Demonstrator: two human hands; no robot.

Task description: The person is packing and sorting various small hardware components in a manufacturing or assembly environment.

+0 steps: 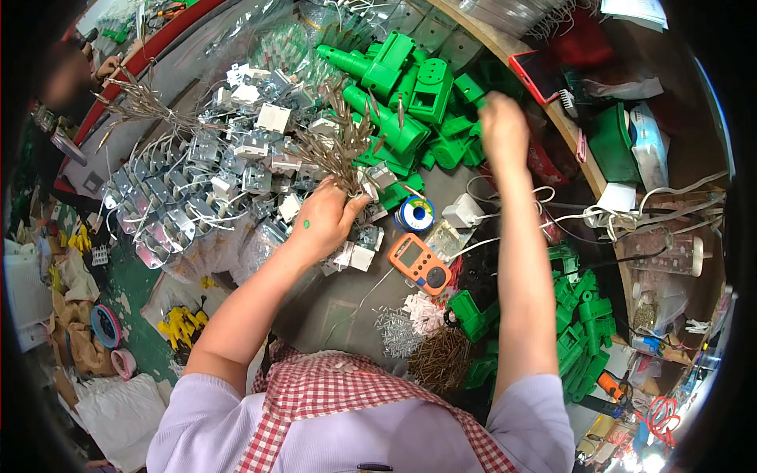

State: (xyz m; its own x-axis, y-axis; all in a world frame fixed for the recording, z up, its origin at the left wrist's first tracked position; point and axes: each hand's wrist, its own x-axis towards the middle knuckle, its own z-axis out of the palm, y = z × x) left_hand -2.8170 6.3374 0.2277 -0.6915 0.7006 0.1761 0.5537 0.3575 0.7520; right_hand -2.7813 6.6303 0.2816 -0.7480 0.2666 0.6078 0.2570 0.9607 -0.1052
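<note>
My left hand (322,221) is closed around the lower end of a bundle of thin brownish strips (337,150), which fan out upward and away from me. Under and beside it lies a heap of small white-and-metal parts (272,118) with clear housings. My right hand (505,124) is stretched far forward, at the right edge of a pile of green plastic housings (432,88). Motion smears its fingers, so I cannot make out whether it holds anything. Between my arms are an orange handheld meter (419,264) and a blue spool of wire (416,214).
Near me lie piles of small silver pins (397,331), white pieces (426,312) and brown screws (441,359). More green housings (587,323) sit right of my arm. A wooden edge (568,134) and white cables (587,211) border the right. Another person's hand (107,68) shows far left.
</note>
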